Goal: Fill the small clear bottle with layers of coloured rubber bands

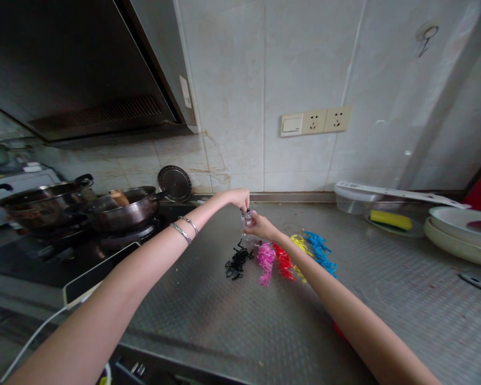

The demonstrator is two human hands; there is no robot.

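My right hand (pixel 263 227) is wrapped round a small transparent bottle (pixel 247 218), which stands upright above the metal counter. Over its mouth, the fingers of my left hand (pixel 239 198) pinch a small black strand, perhaps one of the rubber bands; the fingers hide most of it. Just in front of the bottle lies a heap of black rubber bands (pixel 237 262). Beside it, going right, are pink bands (pixel 266 262), red bands (pixel 284 262), yellow bands (pixel 300 246) and blue bands (pixel 319 250). My right forearm covers part of the yellow heap.
On the stove at left stand a pan (pixel 124 211) and a pot (pixel 40 206). A phone-like device (pixel 100 272) with a white cable lies near the stove. At right are a plastic container (pixel 353 200), a yellow sponge (pixel 390 220) and stacked dishes (pixel 457 239). The tiled wall bounds the counter.
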